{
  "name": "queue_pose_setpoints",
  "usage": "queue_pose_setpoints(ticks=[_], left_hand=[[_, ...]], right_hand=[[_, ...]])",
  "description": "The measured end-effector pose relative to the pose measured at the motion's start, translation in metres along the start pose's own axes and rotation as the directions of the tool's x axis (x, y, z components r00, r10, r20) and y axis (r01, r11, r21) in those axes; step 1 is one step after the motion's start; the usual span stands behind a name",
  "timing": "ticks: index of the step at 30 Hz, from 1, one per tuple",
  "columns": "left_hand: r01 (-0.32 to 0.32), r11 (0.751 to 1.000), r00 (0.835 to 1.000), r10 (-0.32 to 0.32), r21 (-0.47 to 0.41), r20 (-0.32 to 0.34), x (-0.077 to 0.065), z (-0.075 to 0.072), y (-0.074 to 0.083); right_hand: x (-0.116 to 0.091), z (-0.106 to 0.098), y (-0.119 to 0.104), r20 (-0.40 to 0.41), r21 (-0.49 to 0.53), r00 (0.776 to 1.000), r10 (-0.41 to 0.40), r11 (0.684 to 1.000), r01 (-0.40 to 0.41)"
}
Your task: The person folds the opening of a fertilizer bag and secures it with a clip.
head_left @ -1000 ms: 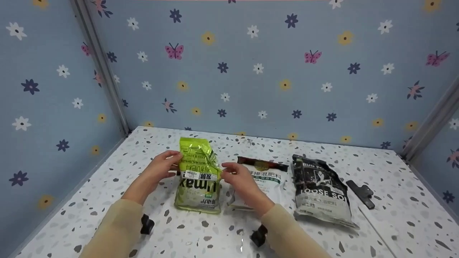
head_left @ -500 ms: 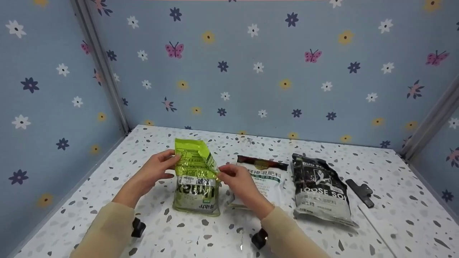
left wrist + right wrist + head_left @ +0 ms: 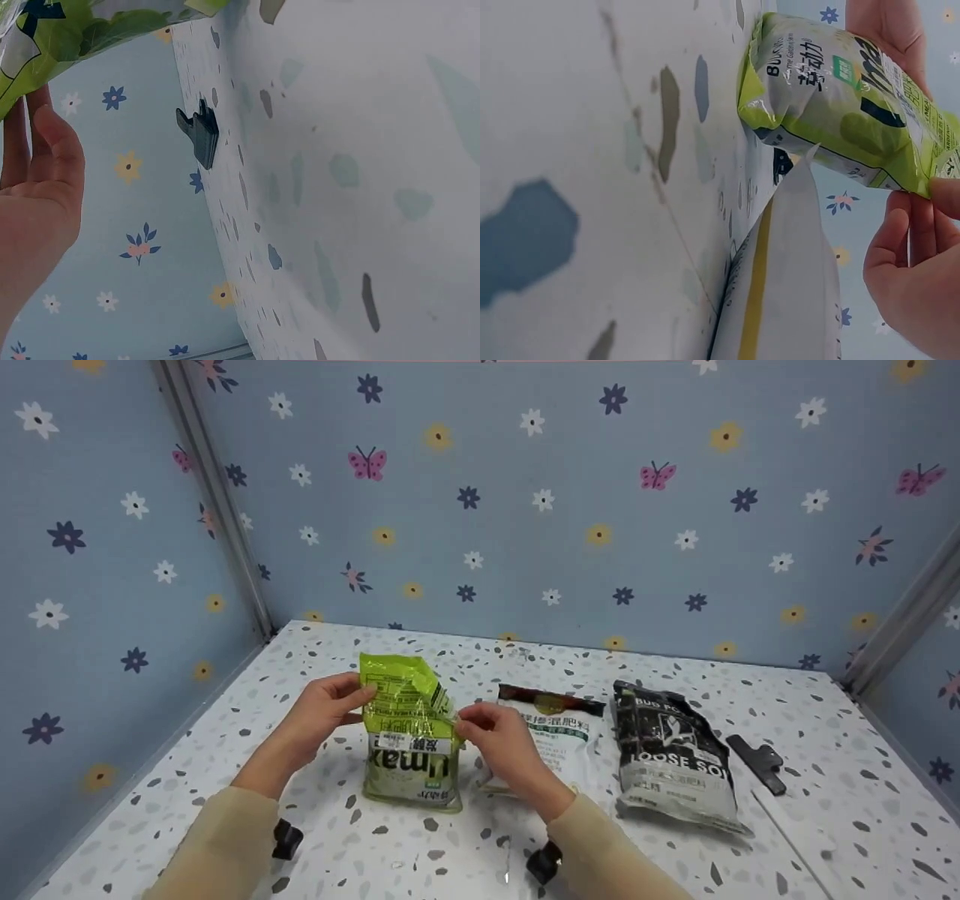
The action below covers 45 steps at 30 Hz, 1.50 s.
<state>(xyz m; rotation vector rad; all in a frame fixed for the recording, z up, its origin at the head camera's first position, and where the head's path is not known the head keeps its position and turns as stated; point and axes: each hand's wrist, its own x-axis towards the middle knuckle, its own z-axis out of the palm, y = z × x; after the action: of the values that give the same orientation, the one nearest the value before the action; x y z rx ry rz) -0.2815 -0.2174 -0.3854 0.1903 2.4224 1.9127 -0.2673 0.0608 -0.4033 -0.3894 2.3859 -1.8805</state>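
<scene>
A green fertilizer bag (image 3: 411, 757) stands upright on the speckled table, its printing upside down and its top right corner slanted inward. My left hand (image 3: 324, 712) holds the bag's upper left edge, thumb in front. On the opposite side, my right hand (image 3: 499, 735) pinches the upper right edge between thumb and fingers. The right wrist view shows the bag's printed front (image 3: 832, 82) and my right hand (image 3: 919, 262) at its edge. In the left wrist view, my left hand (image 3: 45, 165) is partly cut off by the frame.
A white fertilizer bag (image 3: 559, 746) lies just right of the green one. Beyond it are a black-and-grey soil bag (image 3: 679, 761), a black clip (image 3: 756, 765) and a thin white strip (image 3: 787, 840). Another dark clip (image 3: 201, 135) shows in the left wrist view. Patterned walls enclose the table.
The green bag's top has shifted slightly left and toward me, both hands keeping to its edges. My right fingers have closed in on the right edge. The other bags stay put.
</scene>
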Motion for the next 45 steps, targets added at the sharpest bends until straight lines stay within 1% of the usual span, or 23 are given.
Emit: queue_pose_setpoints(ticks=[6, 13, 15, 19, 22, 26, 29, 31, 32, 34, 36, 38, 40, 43, 45], left_hand=[[-0.037, 0.999, 0.999, 0.037, 0.017, -0.008, -0.004, -0.005, 0.003], [-0.049, 0.999, 0.999, 0.049, 0.020, 0.003, -0.009, -0.012, 0.007], [-0.062, 0.998, 0.998, 0.062, 0.018, 0.017, -0.010, -0.014, 0.008], [-0.086, 0.996, 0.994, 0.085, 0.008, 0.070, -0.012, -0.018, 0.008], [-0.094, 0.996, 0.989, 0.092, 0.010, 0.111, -0.012, -0.021, 0.007], [-0.100, 0.995, 0.981, 0.097, 0.010, 0.168, -0.011, -0.022, 0.008], [-0.106, 0.994, 0.975, 0.103, 0.007, 0.197, -0.012, -0.022, 0.014], [-0.125, 0.992, 0.971, 0.121, 0.007, 0.208, -0.014, -0.022, 0.021], [-0.145, 0.989, 0.968, 0.138, 0.018, 0.211, -0.015, -0.021, 0.025], [-0.206, 0.976, 0.959, 0.188, 0.067, 0.211, -0.017, -0.021, 0.035], [-0.277, 0.951, 0.947, 0.244, 0.141, 0.210, -0.019, -0.021, 0.045], [-0.332, 0.911, 0.936, 0.286, 0.244, 0.203, -0.020, -0.020, 0.054], [-0.360, 0.870, 0.931, 0.311, 0.338, 0.194, -0.020, -0.017, 0.062], [-0.385, 0.810, 0.923, 0.337, 0.442, 0.185, -0.021, -0.009, 0.071], [-0.412, 0.765, 0.910, 0.368, 0.495, 0.189, -0.021, -0.003, 0.075]], right_hand=[[-0.002, 0.000, -0.005, -0.019, -0.055, 0.999, -0.031, 0.998, 0.030], [-0.008, 0.001, -0.011, 0.002, -0.086, 0.996, -0.086, 0.993, 0.085], [-0.010, 0.001, -0.012, 0.009, -0.092, 0.995, -0.100, 0.991, 0.100], [-0.013, 0.000, -0.013, 0.038, -0.104, 0.991, -0.131, 0.985, 0.135], [-0.014, 0.000, -0.012, 0.056, -0.116, 0.987, -0.153, 0.981, 0.158], [-0.014, 0.000, -0.009, 0.060, -0.134, 0.983, -0.174, 0.974, 0.180], [-0.014, -0.001, -0.008, 0.065, -0.143, 0.981, -0.183, 0.971, 0.190], [-0.013, -0.001, -0.008, 0.066, -0.146, 0.981, -0.181, 0.971, 0.189], [-0.013, -0.001, -0.008, 0.067, -0.147, 0.982, -0.178, 0.971, 0.187], [-0.013, -0.001, -0.009, 0.068, -0.146, 0.983, -0.171, 0.973, 0.180], [-0.012, 0.000, -0.010, 0.069, -0.146, 0.983, -0.169, 0.973, 0.177], [-0.012, 0.000, -0.010, 0.072, -0.144, 0.983, -0.168, 0.974, 0.177], [-0.013, 0.000, -0.010, 0.071, -0.143, 0.983, -0.172, 0.973, 0.180], [-0.013, -0.001, -0.010, 0.068, -0.145, 0.983, -0.170, 0.973, 0.178], [-0.013, -0.002, -0.011, 0.066, -0.150, 0.983, -0.170, 0.972, 0.179]])
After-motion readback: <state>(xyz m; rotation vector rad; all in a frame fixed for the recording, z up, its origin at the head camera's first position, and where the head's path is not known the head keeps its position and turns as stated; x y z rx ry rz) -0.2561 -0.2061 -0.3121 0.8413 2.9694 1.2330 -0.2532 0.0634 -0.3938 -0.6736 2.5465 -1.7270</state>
